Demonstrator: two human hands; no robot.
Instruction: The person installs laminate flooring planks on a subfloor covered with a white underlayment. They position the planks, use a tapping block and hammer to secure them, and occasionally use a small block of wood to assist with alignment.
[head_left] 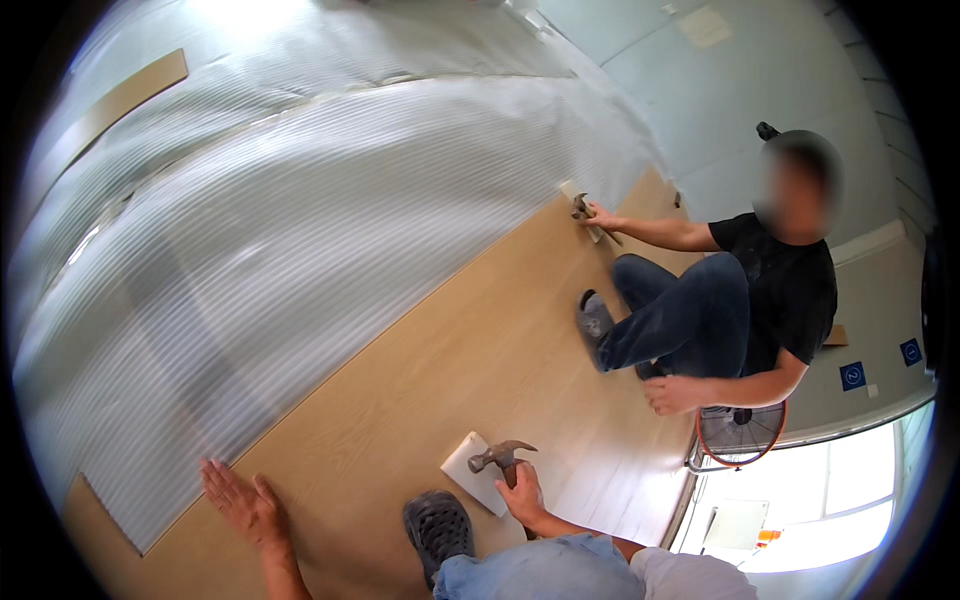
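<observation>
The left hand (245, 508) is palm down, fingers extended and holding nothing, on the wood-grain floor planks (365, 435) at their edge with the ribbed silver underlay (330, 270); the right hand (522, 490) is closed around the handle of a claw hammer (500, 456), its head over a white block (478, 484), contact undetermined. A dark perforated clog (438, 527) stands just beside the block, and a seated co-worker (785, 285) with a second hammer (582, 207) obstructs the planks farther right. An orange-rimmed fan (742, 437) stands behind, and a loose plank (115, 105) lies upper left.
</observation>
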